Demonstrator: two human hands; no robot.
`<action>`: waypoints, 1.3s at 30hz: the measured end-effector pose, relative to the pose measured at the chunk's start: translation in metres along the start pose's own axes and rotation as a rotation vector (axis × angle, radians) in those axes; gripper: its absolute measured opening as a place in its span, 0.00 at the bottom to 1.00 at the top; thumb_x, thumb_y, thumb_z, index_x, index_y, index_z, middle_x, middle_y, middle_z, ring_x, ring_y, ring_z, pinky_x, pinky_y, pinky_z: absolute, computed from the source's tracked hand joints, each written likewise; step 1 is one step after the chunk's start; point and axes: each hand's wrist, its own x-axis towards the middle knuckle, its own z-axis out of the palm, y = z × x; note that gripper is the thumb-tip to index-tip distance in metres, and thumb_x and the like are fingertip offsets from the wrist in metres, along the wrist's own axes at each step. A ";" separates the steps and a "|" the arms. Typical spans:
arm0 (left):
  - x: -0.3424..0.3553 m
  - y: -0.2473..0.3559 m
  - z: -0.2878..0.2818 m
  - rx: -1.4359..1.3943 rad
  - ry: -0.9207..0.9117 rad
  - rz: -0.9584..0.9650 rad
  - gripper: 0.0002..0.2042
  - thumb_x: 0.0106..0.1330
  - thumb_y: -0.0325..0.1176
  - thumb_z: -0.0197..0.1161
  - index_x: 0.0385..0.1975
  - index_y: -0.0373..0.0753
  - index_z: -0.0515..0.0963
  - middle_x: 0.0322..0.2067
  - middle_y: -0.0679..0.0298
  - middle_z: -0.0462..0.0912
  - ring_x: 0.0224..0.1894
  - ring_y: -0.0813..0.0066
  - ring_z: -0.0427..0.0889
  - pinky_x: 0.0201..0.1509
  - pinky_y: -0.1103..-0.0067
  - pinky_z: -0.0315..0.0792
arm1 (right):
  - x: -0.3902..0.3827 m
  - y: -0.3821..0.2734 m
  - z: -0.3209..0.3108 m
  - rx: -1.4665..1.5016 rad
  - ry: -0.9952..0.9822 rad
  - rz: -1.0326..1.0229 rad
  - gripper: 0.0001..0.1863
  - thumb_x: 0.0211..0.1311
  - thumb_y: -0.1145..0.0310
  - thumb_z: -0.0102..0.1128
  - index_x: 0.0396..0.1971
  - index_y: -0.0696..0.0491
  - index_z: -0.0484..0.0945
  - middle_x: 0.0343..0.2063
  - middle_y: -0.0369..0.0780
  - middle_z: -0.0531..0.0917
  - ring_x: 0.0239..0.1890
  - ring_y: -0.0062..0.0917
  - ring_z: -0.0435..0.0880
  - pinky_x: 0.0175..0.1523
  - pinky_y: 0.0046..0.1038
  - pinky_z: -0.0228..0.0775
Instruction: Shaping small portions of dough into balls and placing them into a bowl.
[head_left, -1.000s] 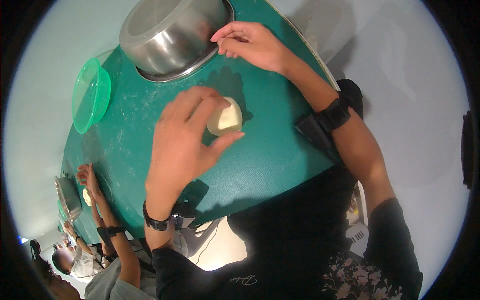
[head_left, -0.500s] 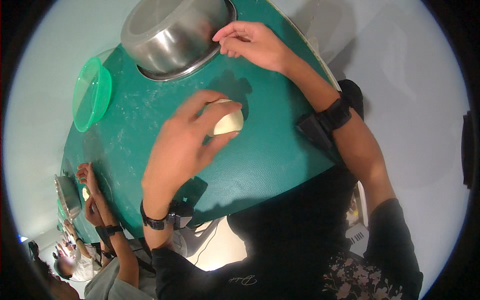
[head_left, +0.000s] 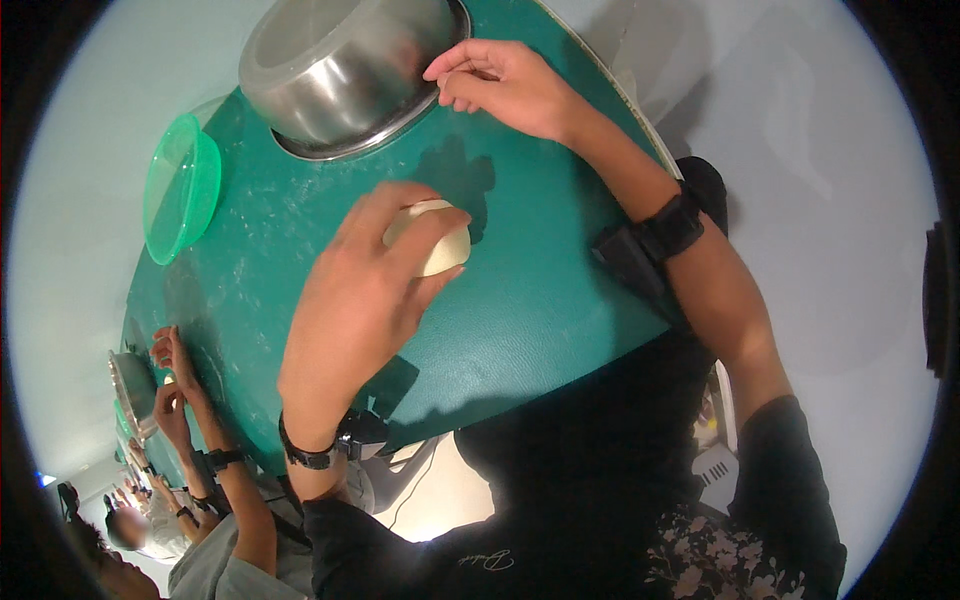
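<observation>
My left hand (head_left: 350, 275) wraps its fingers and thumb round a smooth, pale cream lump of dough (head_left: 440, 250) on the green tabletop (head_left: 520, 310). Its fingers partly hide the lump. My right hand (head_left: 500, 90) hovers beside the rim of a large upturned steel bowl (head_left: 340, 80), its fingers loosely bent and apart, with nothing seen in them. Whether its fingertips touch the bowl I cannot tell. Black straps with attached devices are on both my forearms.
A translucent green plastic basin (head_left: 180, 190) stands at the left. Further down the table, another steel bowl (head_left: 135, 390) sits by a co-worker's hands (head_left: 170, 375). More people sit beyond. The table's curved edge (head_left: 620, 90) runs along the right.
My left hand has closed further round the dough and drawn it slightly left. My right hand has barely moved. The co-worker's lower hand has moved up toward their pale piece.
</observation>
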 end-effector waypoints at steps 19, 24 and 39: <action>-0.002 0.002 0.014 0.087 -0.111 0.035 0.22 0.62 0.25 0.78 0.57 0.42 0.83 0.56 0.57 0.78 0.57 0.51 0.83 0.56 0.60 0.84 | -0.001 -0.003 0.001 0.001 0.008 -0.017 0.15 0.77 0.67 0.66 0.55 0.59 0.87 0.42 0.40 0.92 0.44 0.22 0.89 0.53 0.28 0.84; -0.003 0.001 0.008 0.024 -0.137 -0.017 0.24 0.63 0.26 0.79 0.60 0.42 0.83 0.58 0.55 0.81 0.60 0.47 0.83 0.61 0.59 0.81 | 0.001 -0.004 0.004 0.000 -0.006 -0.005 0.14 0.77 0.68 0.66 0.55 0.59 0.87 0.42 0.40 0.92 0.44 0.23 0.89 0.54 0.28 0.84; 0.006 -0.008 0.007 -0.146 -0.102 -0.100 0.29 0.61 0.27 0.81 0.65 0.38 0.80 0.55 0.53 0.83 0.59 0.45 0.84 0.64 0.61 0.78 | 0.001 -0.005 0.004 0.012 -0.010 0.007 0.17 0.76 0.65 0.67 0.56 0.60 0.87 0.43 0.40 0.92 0.45 0.23 0.90 0.55 0.29 0.84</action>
